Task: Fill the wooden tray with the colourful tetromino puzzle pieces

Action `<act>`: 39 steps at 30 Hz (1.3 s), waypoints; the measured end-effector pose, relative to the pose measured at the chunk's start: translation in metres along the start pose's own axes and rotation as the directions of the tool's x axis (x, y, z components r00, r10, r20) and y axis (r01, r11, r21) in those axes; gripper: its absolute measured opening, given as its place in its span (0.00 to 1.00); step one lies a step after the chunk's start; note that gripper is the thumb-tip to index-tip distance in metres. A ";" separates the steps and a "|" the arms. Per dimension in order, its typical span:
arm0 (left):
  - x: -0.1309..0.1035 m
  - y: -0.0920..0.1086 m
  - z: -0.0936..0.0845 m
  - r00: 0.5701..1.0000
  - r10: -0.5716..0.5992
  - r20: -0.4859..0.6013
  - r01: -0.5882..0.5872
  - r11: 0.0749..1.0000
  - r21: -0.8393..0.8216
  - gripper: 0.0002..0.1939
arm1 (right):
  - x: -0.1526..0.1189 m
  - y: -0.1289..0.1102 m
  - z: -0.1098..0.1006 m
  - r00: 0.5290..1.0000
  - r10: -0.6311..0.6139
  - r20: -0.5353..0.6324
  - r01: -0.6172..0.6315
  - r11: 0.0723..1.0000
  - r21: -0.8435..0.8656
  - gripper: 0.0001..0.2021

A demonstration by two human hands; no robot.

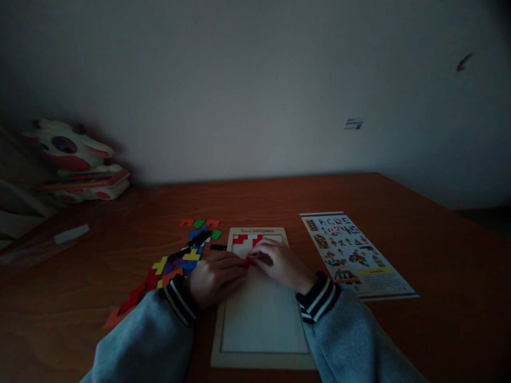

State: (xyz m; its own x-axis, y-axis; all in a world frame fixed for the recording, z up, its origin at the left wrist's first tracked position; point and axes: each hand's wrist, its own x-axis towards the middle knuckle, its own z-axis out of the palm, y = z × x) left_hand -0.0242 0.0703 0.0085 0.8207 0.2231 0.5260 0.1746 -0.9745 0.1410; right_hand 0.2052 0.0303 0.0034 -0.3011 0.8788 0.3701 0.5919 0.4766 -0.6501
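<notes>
A pale wooden puzzle tray (263, 324) lies in front of me, with red puzzle pieces (240, 239) along the top of its recess. Over its upper part my two hands meet at a small red puzzle piece (248, 261), mostly covered by fingers. My right hand (281, 261) pinches it from the right between thumb and fingers. From the left, my left hand (219, 275) is closed, its fingertips on the same piece. A black puzzle piece (218, 247) lies just outside the tray's left edge.
Left of the tray is a heap of coloured puzzle pieces (191, 255), partly behind my left sleeve. A printed pattern sheet (351, 250) lies to the right. A cow-shaped toy (80, 159) stands at the back left, near a whitish strip (72, 234). A wall closes off the table's far side.
</notes>
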 end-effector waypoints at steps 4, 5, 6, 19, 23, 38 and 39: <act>-0.003 -0.001 0.002 0.999 0.013 0.035 -0.013 1.000 -0.016 0.11 | -0.001 0.003 -0.002 0.999 0.036 0.009 -0.035 0.998 -0.060 0.06; -0.003 -0.001 0.003 0.999 0.009 0.042 -0.009 1.000 -0.017 0.11 | -0.001 0.003 -0.003 0.999 0.043 0.007 -0.043 0.996 -0.079 0.07; -0.004 -0.002 0.003 0.999 0.002 0.049 -0.002 1.000 -0.015 0.11 | -0.001 0.004 -0.004 0.999 0.052 0.001 -0.052 0.994 -0.097 0.08; -0.008 -0.002 0.004 0.981 -0.082 0.178 0.085 0.996 -0.009 0.25 | -0.001 0.013 -0.001 0.982 0.165 -0.092 -0.174 0.980 -0.100 0.06; -0.009 -0.002 0.005 0.983 -0.076 0.169 0.080 0.997 -0.019 0.25 | -0.001 0.013 0.000 0.981 0.168 -0.096 -0.178 0.979 -0.103 0.06; -0.007 -0.002 0.004 0.985 -0.065 0.161 0.071 0.997 -0.027 0.25 | 0.001 0.007 -0.003 0.981 0.179 -0.077 -0.187 0.976 -0.114 0.02; -0.008 -0.002 0.004 0.985 -0.066 0.161 0.071 0.997 -0.029 0.25 | 0.001 0.007 -0.003 0.981 0.178 -0.074 -0.186 0.976 -0.116 0.02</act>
State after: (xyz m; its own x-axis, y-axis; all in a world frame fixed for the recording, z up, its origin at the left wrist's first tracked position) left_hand -0.0283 0.0701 0.0006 0.8841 0.2801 0.3739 0.2170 -0.9550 0.2024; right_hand 0.2116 0.0341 0.0013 -0.1351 0.9455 0.2964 0.7202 0.2991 -0.6259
